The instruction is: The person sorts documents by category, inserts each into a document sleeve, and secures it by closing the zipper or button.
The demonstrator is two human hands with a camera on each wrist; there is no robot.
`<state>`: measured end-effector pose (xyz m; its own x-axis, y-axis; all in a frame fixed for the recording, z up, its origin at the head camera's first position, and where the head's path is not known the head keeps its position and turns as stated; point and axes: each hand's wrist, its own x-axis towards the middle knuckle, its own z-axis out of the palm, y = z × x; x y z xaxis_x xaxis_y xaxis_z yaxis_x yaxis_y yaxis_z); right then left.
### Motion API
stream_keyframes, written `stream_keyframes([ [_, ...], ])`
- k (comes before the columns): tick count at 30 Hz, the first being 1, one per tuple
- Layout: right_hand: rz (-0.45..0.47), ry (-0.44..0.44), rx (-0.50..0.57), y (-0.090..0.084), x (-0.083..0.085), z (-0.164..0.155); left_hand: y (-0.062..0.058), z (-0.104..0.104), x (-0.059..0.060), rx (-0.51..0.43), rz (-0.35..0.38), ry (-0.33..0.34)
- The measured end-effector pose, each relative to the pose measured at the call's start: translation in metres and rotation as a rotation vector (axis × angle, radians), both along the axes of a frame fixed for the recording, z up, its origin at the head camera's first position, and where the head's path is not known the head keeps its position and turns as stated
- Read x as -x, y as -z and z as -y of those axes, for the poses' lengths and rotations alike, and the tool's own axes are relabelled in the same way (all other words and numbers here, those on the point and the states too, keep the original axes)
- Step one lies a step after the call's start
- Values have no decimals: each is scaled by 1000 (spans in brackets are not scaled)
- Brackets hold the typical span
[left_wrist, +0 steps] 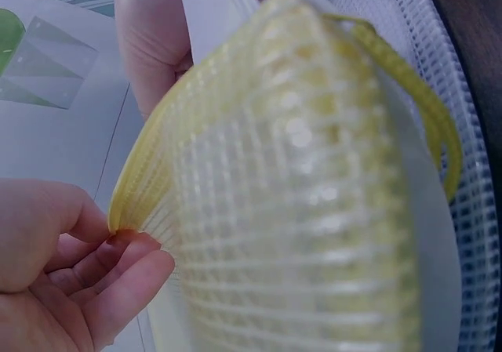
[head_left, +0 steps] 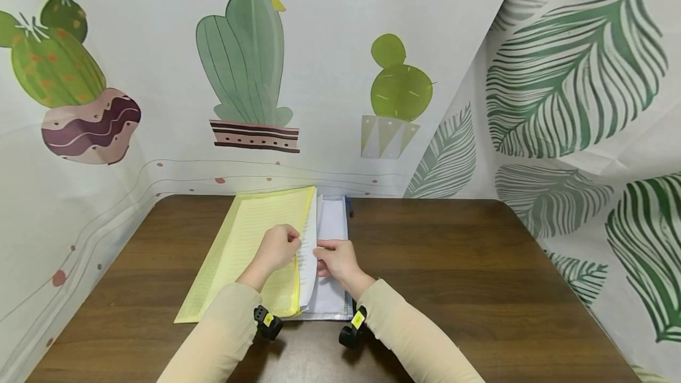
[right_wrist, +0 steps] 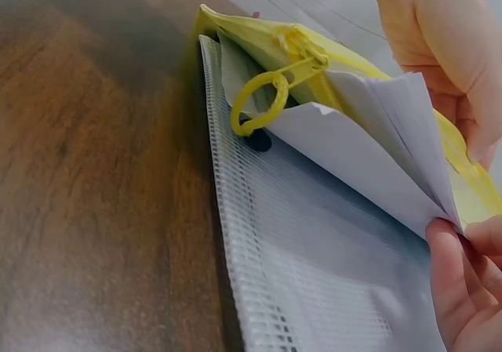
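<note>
Paper sheets [head_left: 308, 253] stick out of the open zipper edge of a yellow mesh pouch [head_left: 250, 241], which lies on a white mesh pouch [head_left: 332, 223] on the brown counter [head_left: 452, 265]. Fingers of the left hand [head_left: 276, 248] pinch the yellow pouch's open edge and lift it. Fingers of the right hand [head_left: 336, 259] pinch the sheets' corner. A yellow ring pull [right_wrist: 259, 105] hangs at the zipper's end.

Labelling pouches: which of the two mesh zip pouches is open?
The yellow mesh pouch, lying on top: left hand pinches its zipper edge, right hand pinches white paper sticking out. The white mesh pouch underneath lies flat.
</note>
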<state>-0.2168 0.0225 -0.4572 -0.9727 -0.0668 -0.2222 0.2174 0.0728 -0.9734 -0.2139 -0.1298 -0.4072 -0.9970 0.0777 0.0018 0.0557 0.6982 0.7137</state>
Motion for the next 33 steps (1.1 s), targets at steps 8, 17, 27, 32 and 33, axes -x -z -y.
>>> stream_keyframes([
  [8,-6,7,14,2,0,5,-1,0,-1,7,-11,6],
  [17,-28,4,1,3,0,7,-3,-1,-2,-13,-22,15],
  [27,-25,-2,-4,7,1,7,0,-2,1,-9,-9,3],
  [32,-19,-11,-4,6,1,5,0,-2,1,-7,-22,9],
  [33,-17,-11,-6,6,1,5,-1,-2,1,-10,-25,9],
])
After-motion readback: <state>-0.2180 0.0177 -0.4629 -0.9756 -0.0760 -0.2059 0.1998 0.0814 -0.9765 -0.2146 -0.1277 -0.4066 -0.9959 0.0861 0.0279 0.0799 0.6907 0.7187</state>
